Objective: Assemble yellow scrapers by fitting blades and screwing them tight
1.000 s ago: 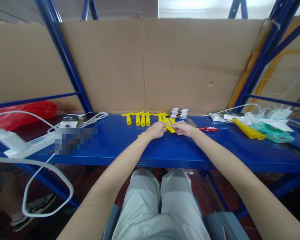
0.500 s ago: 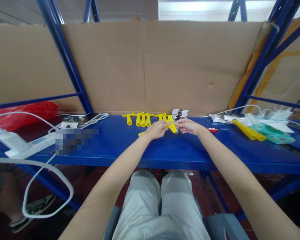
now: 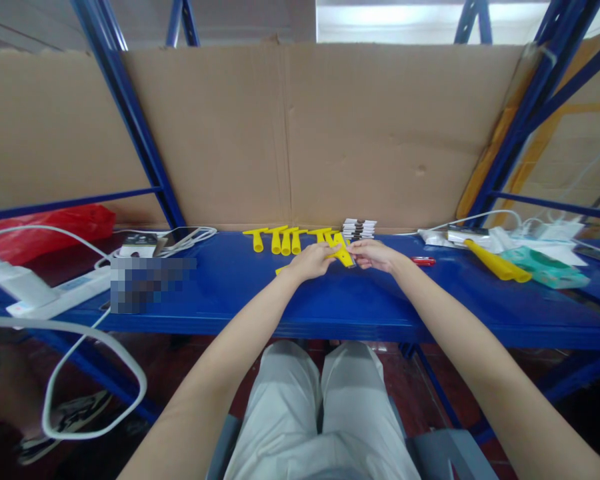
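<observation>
Above the blue tabletop, a yellow T-shaped scraper [image 3: 341, 249] is held between my two hands. Its handle is gripped in my left hand [image 3: 314, 260], whose closed fingers hide part of it. My right hand [image 3: 373, 255] pinches the right side of the scraper's wide head, along a thin grey metal edge. Whether that metal strip is fully seated cannot be made out. Behind my left hand, several more yellow scrapers [image 3: 286, 241] lie in a row. A stack of small white packs [image 3: 359, 229] sits just behind my right hand. Another yellow piece [image 3: 280, 270] shows partly under my left wrist.
To the right lie a red knife-like tool [image 3: 423, 261], yellow tubes [image 3: 497, 261] and a green packet [image 3: 545, 265]. A white power strip [image 3: 63, 293], cables and a red bag [image 3: 50, 230] occupy the left. A cardboard panel [image 3: 330, 133] closes the back.
The scraper's head has turned slightly, and my right fingers have shifted a little along its edge. Both hands stay in nearly the same place.
</observation>
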A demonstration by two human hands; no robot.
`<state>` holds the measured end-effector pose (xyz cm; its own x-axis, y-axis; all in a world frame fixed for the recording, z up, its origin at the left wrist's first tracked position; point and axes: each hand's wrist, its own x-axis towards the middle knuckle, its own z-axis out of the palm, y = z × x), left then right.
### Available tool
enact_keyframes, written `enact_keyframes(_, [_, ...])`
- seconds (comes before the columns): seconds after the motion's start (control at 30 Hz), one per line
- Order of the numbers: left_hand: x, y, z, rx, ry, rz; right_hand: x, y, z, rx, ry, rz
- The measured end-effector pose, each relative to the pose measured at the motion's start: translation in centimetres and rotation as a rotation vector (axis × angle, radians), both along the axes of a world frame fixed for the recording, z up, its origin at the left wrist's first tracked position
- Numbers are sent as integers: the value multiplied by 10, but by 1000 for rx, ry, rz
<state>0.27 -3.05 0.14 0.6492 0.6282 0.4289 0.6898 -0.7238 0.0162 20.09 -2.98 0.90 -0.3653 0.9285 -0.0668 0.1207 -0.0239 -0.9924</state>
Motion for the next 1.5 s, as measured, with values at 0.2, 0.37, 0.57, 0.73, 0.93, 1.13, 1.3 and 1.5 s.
enact_keyframes(0.2, [1,-2,-1,31,53,1,-2,-1,1,-20,-29,-20])
enact_keyframes(0.37, [-1,-3,0,28,74,-8,-5,-3,1,-11,-65,-5])
enact_keyframes(0.57, [1,-4,2,1,79,22,-1,-1,2,10,-118,20])
enact_keyframes(0.73, [2,-4,2,-10,90,32,23,13,1,310,-483,-395])
enact_keyframes(0.93, [1,2,0,-16,65,29,44,30,-13,573,-1003,-485])
enact_keyframes(1.13, [1,-1,5,-64,30,0,38,34,-20,546,-1080,-405])
enact_keyframes(1.3, [3,-3,6,-95,20,2,33,28,-17,544,-1147,-457])
enact_keyframes(1.5, [2,-2,5,-114,-2,-12,35,24,-13,486,-1191,-548])
